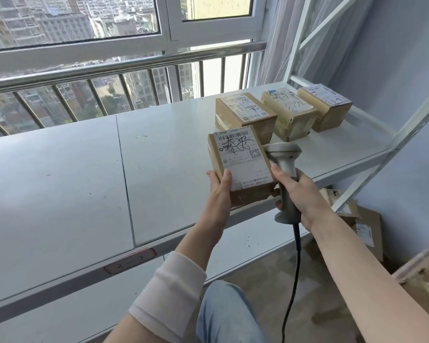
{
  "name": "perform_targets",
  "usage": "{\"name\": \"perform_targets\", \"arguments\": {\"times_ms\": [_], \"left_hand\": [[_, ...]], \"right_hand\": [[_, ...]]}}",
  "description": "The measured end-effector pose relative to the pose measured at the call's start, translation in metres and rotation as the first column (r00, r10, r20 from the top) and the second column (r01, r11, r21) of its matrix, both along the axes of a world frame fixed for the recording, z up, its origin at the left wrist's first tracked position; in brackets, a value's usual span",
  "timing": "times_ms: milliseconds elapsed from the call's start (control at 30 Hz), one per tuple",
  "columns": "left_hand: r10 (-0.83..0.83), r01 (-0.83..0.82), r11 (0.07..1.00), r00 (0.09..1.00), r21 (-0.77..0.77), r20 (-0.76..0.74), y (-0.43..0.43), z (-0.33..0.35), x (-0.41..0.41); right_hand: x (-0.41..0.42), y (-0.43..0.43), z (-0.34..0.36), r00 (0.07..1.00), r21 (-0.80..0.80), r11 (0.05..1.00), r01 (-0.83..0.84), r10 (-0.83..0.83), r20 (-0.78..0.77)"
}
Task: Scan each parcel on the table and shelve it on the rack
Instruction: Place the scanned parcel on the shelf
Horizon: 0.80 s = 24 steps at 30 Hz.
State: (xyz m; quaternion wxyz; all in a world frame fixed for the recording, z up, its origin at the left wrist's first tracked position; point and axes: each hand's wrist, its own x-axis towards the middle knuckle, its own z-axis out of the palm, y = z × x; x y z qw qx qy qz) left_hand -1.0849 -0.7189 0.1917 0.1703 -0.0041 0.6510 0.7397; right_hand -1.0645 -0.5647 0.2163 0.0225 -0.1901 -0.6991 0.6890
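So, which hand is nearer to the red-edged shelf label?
Left. The left hand, holding a parcel, is up and right of the label; the right hand, gripping the barcode scanner, is farther right.

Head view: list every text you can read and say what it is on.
"3—7", handwritten: red-edged tag on the shelf front edge.
"8772", handwritten: middle box on the shelf.
Held box, in the left hand: handwritten characters and print, too blurred to read.
Near box and far box: labels unreadable.

Brown parcel point(240, 167) held label-up above white rack shelf point(159, 157) front edge. Grey scanner point(284, 167) just beside it, right. Three labelled parcels point(289, 115) in row on shelf beyond.
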Motion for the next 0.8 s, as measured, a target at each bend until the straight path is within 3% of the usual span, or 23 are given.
{"name": "perform_targets", "arguments": {"times_ms": [367, 800], "left_hand": [[0.055, -0.053, 0.996, 0.998, 0.071, -0.027, -0.011, 0.002, 0.0], [0.198, -0.2, 0.98, 0.978, -0.014, -0.071, -0.023, 0.006, -0.009]], "right_hand": [[-0.005, -0.014, 0.011, 0.999, 0.031, 0.999, -0.025, 0.024, 0.023], [-0.034, -0.028, 0.01, 0.982, 0.039, 0.984, -0.175, 0.172, 0.081]]}}
